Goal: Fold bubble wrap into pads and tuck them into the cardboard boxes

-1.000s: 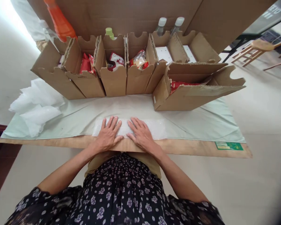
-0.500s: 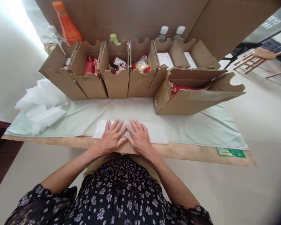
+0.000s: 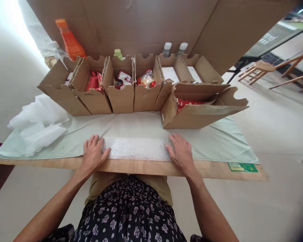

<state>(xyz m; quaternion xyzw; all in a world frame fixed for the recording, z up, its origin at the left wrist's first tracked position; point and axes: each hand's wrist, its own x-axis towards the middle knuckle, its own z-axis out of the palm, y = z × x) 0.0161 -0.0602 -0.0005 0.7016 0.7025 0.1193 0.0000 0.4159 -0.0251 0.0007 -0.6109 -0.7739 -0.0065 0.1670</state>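
A long strip of bubble wrap (image 3: 138, 149) lies flat along the table's front edge. My left hand (image 3: 94, 151) rests at its left end, fingers outstretched and thumb at the strip's edge. At the opposite end, my right hand (image 3: 181, 151) lies with fingers extended over the strip's right end. Neither hand is closed round anything. Behind the strip, to the right, a cardboard box (image 3: 204, 114) sits sideways with a red packet (image 3: 189, 103) inside.
A row of open cardboard boxes (image 3: 121, 101) stands at the back, several holding packets or white items. Crumpled clear plastic wrap (image 3: 40, 121) is piled at the left. An orange bottle (image 3: 70, 42) and white-capped bottles (image 3: 167, 49) stand behind. A wooden stool (image 3: 261, 67) is beyond, right.
My hands have slid apart from the middle of the bubble wrap to its two ends, uncovering the strip. The view has shifted slightly.
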